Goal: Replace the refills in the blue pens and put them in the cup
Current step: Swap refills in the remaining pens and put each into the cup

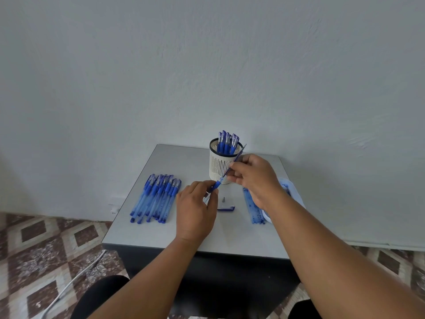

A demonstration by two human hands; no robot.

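Your left hand [195, 207] grips the pen barrel [216, 185] steady so your right hand [253, 174] can pinch the refill [236, 161] along its axis.

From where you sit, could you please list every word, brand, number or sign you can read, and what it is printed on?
None can be read.
Pens in the cup: any barrel print too small to read.
Pens lying on the table: too blurred to read.

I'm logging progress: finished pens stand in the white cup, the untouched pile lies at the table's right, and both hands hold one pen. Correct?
Not quite. In the head view the pile of pens lies at the table's left. The rest holds: pens stand in the white cup, and the left hand and right hand hold one pen.
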